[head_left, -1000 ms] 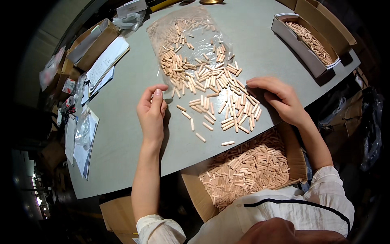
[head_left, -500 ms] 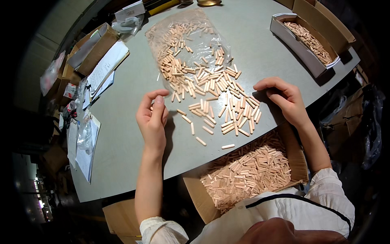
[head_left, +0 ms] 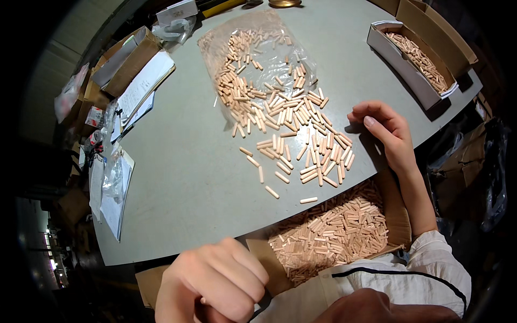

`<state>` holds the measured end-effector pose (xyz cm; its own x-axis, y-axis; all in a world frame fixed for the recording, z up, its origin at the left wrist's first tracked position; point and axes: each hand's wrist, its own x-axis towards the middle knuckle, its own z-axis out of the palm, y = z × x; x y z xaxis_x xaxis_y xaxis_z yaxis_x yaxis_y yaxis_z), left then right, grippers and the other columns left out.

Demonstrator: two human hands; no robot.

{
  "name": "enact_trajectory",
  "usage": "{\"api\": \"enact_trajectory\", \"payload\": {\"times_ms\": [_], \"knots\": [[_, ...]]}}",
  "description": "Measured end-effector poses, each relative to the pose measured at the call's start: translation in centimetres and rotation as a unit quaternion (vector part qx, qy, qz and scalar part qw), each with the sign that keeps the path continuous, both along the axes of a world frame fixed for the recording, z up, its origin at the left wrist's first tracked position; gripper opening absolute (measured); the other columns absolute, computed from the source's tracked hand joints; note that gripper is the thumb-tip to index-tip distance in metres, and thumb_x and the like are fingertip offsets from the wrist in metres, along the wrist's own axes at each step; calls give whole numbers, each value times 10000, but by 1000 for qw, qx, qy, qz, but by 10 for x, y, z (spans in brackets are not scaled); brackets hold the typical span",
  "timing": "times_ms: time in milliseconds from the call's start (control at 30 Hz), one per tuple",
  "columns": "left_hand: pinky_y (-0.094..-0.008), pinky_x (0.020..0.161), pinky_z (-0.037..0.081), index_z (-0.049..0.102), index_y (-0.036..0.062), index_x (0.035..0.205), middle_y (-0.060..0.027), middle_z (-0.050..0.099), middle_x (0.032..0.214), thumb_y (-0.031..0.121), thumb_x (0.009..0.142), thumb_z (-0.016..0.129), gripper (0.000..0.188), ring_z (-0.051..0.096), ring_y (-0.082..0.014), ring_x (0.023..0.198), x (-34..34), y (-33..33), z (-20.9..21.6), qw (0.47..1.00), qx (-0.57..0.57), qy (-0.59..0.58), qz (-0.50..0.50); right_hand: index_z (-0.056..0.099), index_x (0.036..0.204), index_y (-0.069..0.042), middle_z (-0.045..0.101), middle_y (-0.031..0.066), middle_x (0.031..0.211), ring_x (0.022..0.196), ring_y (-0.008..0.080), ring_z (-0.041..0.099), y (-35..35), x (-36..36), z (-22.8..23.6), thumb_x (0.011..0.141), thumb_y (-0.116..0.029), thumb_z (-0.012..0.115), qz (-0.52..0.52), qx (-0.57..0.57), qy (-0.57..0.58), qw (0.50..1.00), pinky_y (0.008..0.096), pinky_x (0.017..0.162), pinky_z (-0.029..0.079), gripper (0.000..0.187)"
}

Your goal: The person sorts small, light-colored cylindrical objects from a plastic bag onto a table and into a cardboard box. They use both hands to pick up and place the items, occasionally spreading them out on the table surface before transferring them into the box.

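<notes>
Wooden dowels (head_left: 327, 153) lie loose over the table, spilling out of a clear plastic bag (head_left: 266, 56). My left hand (head_left: 215, 277) is raised close to the camera at the lower edge, its fingers curled into a fist with the knuckles up. A small pale tip shows under the fist; whether it is a dowel end or a fingertip, I cannot tell. To the right of the dowel pile, my right hand (head_left: 386, 128) hovers by the table edge, loosely curled, thumb and fingers apart and nothing visible between them.
Below the table's near edge an open cardboard box (head_left: 399, 212) holds a mass of dowels. A long narrow box (head_left: 396, 67) of dowels stands at the far right. Papers (head_left: 141, 83), a brown carton (head_left: 132, 64) and plastic wraps line the left side.
My left hand has left the table beside the dowels and come back toward me, closing into a fist. The right hand stays near its place. The view has shifted slightly.
</notes>
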<state>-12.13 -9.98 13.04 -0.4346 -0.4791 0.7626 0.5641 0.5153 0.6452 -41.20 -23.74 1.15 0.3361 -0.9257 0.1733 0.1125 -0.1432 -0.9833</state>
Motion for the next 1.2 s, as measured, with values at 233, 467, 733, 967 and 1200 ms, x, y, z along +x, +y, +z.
{"api": "enact_trajectory", "payload": {"times_ms": [233,467,733,967,1200], "knots": [[-255,362,246,453,275,1525,28,414,477,-24,1025,485,583,295,-74,340,-11,30,-1,995,38,69,63,584,1343,30,719,111,1130,1070,157,667,-3,10,4,1042,-99,563,23,-19,-5,1000,315,996,507,328],[-265,369,230,464,255,1513,20,429,483,-51,978,547,622,280,-72,349,2,42,21,988,127,7,86,573,1367,14,688,122,1222,1149,166,634,-4,11,4,1030,-100,557,2,-31,4,1000,332,1034,484,356],[-262,373,231,585,295,1400,16,453,501,-62,996,530,542,292,-78,350,8,37,18,993,113,-22,34,501,1435,-9,594,178,1360,1281,335,542,-36,27,-2,973,-134,539,17,-242,268,933,423,1145,373,480],[-274,399,241,678,180,1279,27,499,549,36,1021,577,312,327,-87,378,4,37,17,994,92,21,51,473,1450,-14,558,218,1389,1312,385,497,-48,51,-2,1042,-231,492,118,-310,264,906,471,1156,345,463],[-317,386,191,587,23,1034,-75,501,550,-23,1019,454,142,355,-143,384,34,3,5,993,35,-88,-72,659,1218,31,688,94,1203,1165,163,646,-31,48,3,1097,-161,485,192,12,-28,981,315,1037,504,286]]}}
